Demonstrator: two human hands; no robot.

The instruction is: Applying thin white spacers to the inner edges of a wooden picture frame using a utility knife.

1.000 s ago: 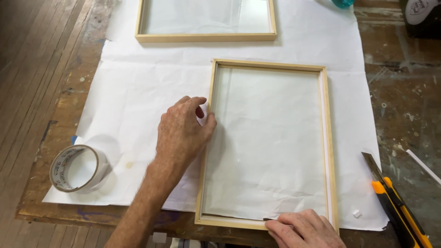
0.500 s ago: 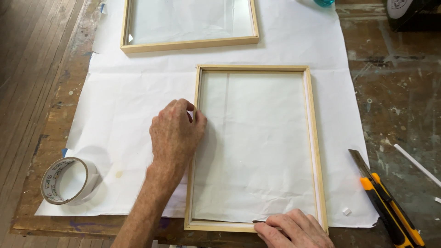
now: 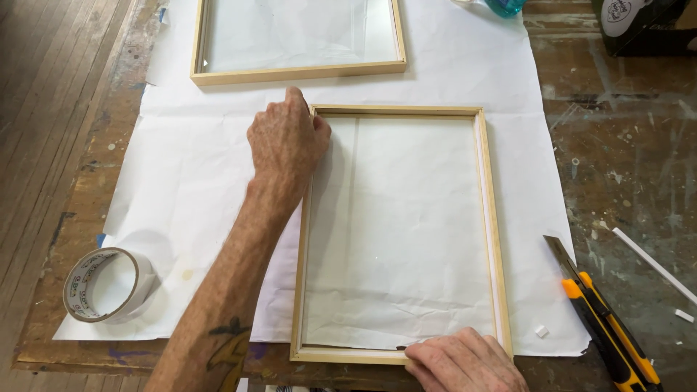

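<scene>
A light wooden frame (image 3: 495, 218) lies flat on white paper (image 3: 196, 189), with a creased white sheet (image 3: 399, 232) inside it. My left hand (image 3: 287, 145) rests fingers-down on the frame's upper left corner, pressing along its left rail. My right hand (image 3: 465, 363) sits on the frame's bottom rail near the right corner, fingers curled over the wood. A second wooden frame (image 3: 298, 72) with a clear pane lies further back.
A roll of clear tape (image 3: 105, 284) sits at the paper's lower left. A yellow and black utility knife (image 3: 602, 319) lies right of the frame, with a thin white strip (image 3: 653, 265) beyond it. The paint-stained wooden table (image 3: 624, 145) extends right.
My left hand slid up the frame's left rail from its middle to the upper left corner. My right hand stayed on the bottom rail. The view shifted slightly.
</scene>
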